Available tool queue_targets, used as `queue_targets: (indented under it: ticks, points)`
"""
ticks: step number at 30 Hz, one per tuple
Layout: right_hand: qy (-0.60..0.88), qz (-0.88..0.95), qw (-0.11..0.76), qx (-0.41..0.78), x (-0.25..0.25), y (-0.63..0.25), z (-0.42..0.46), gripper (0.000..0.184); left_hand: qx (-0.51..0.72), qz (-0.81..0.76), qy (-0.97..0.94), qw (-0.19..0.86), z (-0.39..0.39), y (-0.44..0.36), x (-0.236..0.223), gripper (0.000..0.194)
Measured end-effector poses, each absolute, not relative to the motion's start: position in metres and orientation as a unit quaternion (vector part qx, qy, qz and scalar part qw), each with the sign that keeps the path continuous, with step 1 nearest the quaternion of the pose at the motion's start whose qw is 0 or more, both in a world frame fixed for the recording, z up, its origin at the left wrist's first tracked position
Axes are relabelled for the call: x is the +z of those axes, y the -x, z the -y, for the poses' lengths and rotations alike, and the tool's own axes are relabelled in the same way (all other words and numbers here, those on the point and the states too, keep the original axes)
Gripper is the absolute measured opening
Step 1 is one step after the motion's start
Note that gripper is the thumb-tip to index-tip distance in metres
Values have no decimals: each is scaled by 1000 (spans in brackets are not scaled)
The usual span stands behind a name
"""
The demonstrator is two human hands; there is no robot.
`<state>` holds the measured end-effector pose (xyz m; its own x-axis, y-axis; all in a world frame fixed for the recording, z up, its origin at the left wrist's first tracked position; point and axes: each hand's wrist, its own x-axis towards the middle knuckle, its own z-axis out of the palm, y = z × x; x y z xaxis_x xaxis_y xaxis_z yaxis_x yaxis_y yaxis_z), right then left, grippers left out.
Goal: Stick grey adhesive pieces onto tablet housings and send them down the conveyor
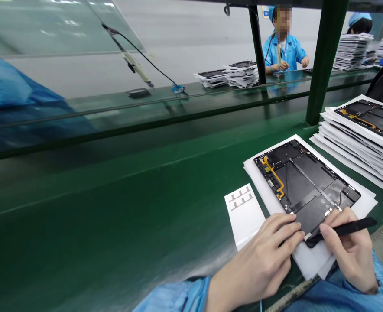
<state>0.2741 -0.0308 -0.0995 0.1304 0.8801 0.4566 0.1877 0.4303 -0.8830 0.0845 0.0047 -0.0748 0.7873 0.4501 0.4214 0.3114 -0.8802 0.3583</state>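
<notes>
Your right hand (349, 251) is closed in a pinch on a slim black tool (349, 228), its tip reaching left to the lower edge of an opened tablet (308, 186) (tweezers or a pry pick; the tip is too hidden to say which). Your left hand (259, 255) is not gripping: it lies relaxed, fingers resting on that same lower edge, just beside the tool's tip. The tablet sits directly ahead of both hands, with its black inner panels exposed and a yellow flex cable (274, 180) along the side toward your left hand. It lies on a white sheet (311, 260). Left of your left hand is a white card of grey T-shaped stickers (243, 214). Ahead and right of your right hand rises a stack of tablets on white sheets (357, 143), all on a green workbench (113, 208). Far beyond your hands, a co-worker (284, 52) in blue sits near more stacks.
</notes>
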Motion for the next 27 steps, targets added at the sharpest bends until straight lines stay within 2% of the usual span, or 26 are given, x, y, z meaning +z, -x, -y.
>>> queue_targets:
  ticks: [11,19,27]
  points:
    - [447,619,573,298,-98,-277,31,18,265,-204,-936,111,-3,-84,-78,34]
    - [398,653,495,413,-85,-303,20,8,256,-180,-946,81,-4,-78,-80,34]
    - [393,684,429,439,-81,-304,3,17,251,-185,-946,93,-5,-77,-82,33]
